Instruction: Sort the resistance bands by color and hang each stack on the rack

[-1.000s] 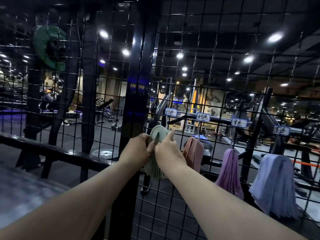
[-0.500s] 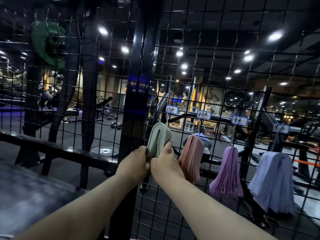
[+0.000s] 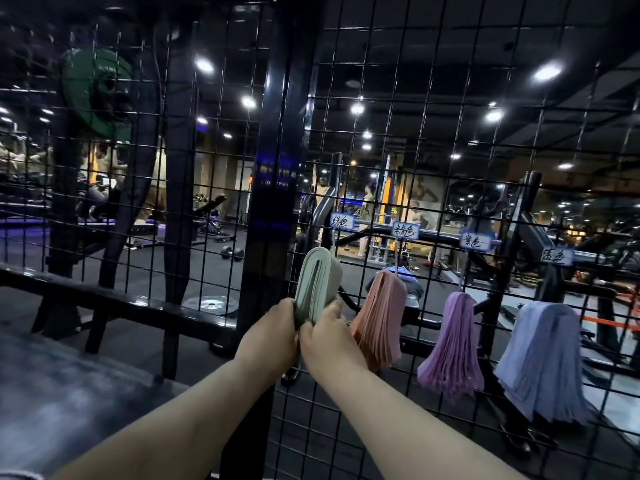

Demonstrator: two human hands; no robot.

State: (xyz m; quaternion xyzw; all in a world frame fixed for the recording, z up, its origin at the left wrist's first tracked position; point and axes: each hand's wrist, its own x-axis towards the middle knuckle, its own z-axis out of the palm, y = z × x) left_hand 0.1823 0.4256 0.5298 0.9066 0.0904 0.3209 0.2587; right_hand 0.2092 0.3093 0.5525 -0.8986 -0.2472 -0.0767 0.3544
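Note:
A stack of pale green bands [image 3: 317, 278] is draped over a hook on the black wire rack [image 3: 433, 140], under the leftmost label. My left hand [image 3: 268, 336] and my right hand [image 3: 329, 337] both grip the hanging ends of this green stack from below, side by side. To its right hang a pink stack [image 3: 379, 320], a purple stack [image 3: 452, 348] and a light blue stack [image 3: 542, 362], each under its own label. The hook under the green stack is hidden.
A thick black post [image 3: 273, 188] stands just left of the green stack. Small handwritten labels [image 3: 342, 221] are clipped to the grid above each stack. Gym machines, a dumbbell [image 3: 232, 252] and a green weight plate [image 3: 97, 86] lie beyond the mesh.
Both hands have slid down from near the top of the green stack to its lower ends, drawing the bands together. The other three stacks have not moved.

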